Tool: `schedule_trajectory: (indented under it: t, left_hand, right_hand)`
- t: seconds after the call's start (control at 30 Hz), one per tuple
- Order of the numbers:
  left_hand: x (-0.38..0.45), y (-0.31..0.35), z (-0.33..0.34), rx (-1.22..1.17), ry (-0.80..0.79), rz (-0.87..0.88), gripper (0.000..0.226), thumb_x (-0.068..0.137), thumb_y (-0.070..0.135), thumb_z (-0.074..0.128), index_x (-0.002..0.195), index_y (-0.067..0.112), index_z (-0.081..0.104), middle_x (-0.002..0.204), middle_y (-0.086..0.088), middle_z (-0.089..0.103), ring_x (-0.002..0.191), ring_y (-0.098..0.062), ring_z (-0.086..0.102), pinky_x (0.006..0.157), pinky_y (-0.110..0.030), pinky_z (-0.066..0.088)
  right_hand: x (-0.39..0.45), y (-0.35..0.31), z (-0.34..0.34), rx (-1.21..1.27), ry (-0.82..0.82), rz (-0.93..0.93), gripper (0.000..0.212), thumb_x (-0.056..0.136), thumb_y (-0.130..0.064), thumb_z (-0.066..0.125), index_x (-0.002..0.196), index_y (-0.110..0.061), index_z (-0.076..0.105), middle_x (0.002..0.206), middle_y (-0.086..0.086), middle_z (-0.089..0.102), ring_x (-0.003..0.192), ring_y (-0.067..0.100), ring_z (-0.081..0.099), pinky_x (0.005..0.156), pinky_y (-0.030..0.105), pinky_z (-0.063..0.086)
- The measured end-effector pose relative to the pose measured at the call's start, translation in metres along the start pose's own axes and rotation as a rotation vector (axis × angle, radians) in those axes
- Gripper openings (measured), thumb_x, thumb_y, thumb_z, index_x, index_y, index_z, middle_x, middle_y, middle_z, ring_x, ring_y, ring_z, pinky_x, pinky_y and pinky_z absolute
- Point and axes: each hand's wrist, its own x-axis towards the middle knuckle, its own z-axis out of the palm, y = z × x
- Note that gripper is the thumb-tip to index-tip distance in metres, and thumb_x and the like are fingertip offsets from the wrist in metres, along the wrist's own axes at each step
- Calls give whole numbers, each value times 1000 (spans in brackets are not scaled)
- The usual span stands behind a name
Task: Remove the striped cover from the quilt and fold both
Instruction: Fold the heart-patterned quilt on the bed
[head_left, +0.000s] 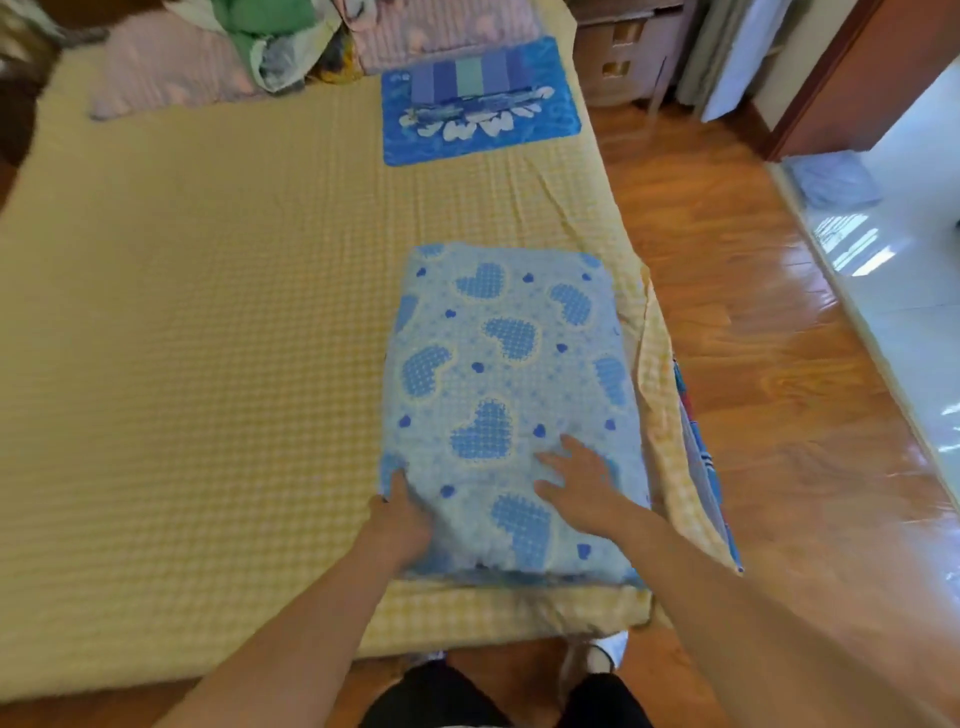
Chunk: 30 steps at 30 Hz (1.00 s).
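Blue hearts all over this thing: the quilt (506, 405) is already folded into a thick rectangle and sits lower centre-right of the frame, on the yellow checked bed (197, 338), right by the bed's near right corner. Its long axis runs up-frame, away from the person, so the short near end is the one at their hands.

Only the one head view here. The left hand (400, 514) is at the quilt's near left corner, and its fingers look tucked in under the edge of the fold, so I'd call that grip clamped on the quilt. The right hand (576, 480) lies flat on top, a bit right of centre near the same end, fingers spread and straight, pressing down rather than grasping anything. Both forearms reach up from the bottom of the frame, the left one angled in from the lower left, the right from the lower right.

The striped cover (480, 78) looks folded too. It's up in the top centre of the frame, lying on a blue flowered mat (550, 135), well apart from the quilt.

My guess is we're at the tidying stage: the left hand holds the corner while the right smooths the bundle flat. Both hands are at the near end, so any last fold or lift would start there.
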Motion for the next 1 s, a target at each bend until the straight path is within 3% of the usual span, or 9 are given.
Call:
schedule_trajectory:
  t: [0.07, 0.17, 0.33, 0.57, 0.73, 0.8, 0.87, 0.93, 1.0]
  left_hand:
    - [-20, 12, 26, 30, 103, -10, 80, 95, 30, 54, 158, 25, 4, 157, -23, 18, 138, -44, 34, 103, -49, 42]
    - [-14, 50, 20, 171, 346, 158, 82, 95, 35, 53, 158, 31, 2, 163, -17, -4, 149, -44, 10, 113, -58, 30]
    - [33, 115, 20, 303, 666, 493, 60, 103, 50, 30, 158, 37, 12, 166, -11, 0, 152, -40, 4, 118, -61, 9]
    - [163, 56, 54, 330, 583, 322, 60, 97, 66, 11, 153, 52, -9, 166, 7, -15, 152, -35, -14, 113, -73, 7]
    - [199, 16, 29, 119, 561, 326, 74, 91, 77, 19, 154, 47, -3, 167, -3, -5, 152, -38, 5, 118, -61, 20]
    - [202, 5, 15, -101, 492, 272, 82, 84, 85, 28, 151, 54, -5, 166, -8, 7, 149, -34, 21, 117, -55, 29]
    - [202, 0, 8, -303, 390, 257, 96, 77, 87, 47, 152, 52, -2, 160, 0, 30, 139, -23, 41, 110, -46, 39]
    - [202, -4, 5, -567, 276, 245, 105, 72, 79, 64, 156, 39, 14, 147, 9, 46, 127, -15, 52, 105, -37, 42]
    - [202, -3, 3, -765, 197, 201, 86, 70, 67, 70, 140, 22, 49, 129, -2, 64, 116, -24, 63, 99, -40, 50]
  right_hand:
    - [-3, 24, -10, -4, -50, -117, 49, 97, -37, 58, 145, -29, 47, 162, -4, 19, 150, 20, 15, 120, 31, 10]
    - [5, 41, -50, 69, 120, -182, 44, 100, -29, 56, 143, -25, 49, 158, -2, 31, 147, 20, 26, 120, 34, 20]
    - [65, 6, -78, -219, 500, -280, 65, 99, -57, 38, 156, -36, 16, 165, 0, -1, 151, 27, -1, 121, 42, 2]
    - [175, 16, 5, -490, 591, -105, 74, 95, -70, 17, 157, -30, 13, 165, 8, 6, 151, 38, 0, 118, 62, 4]
    - [188, -24, 35, -455, 737, -225, 72, 95, -66, 29, 155, -26, 26, 163, 9, 17, 150, 37, 10, 118, 61, 7]
    - [178, -13, 25, -325, 832, -213, 76, 91, -68, 38, 154, -28, 23, 163, 6, 15, 149, 31, 12, 120, 54, 10]
    - [162, 24, 6, -30, 812, 20, 94, 78, -82, 47, 152, -32, 18, 161, 2, 17, 146, 25, 18, 118, 45, 14]
    - [143, 66, -14, 477, 600, 200, 111, 58, -90, 61, 148, -34, 28, 150, 4, 41, 135, 24, 44, 114, 48, 33]
    - [132, 89, -22, 859, 308, 267, 94, 55, -84, 72, 136, -44, 45, 130, -1, 64, 113, 22, 66, 100, 51, 50]
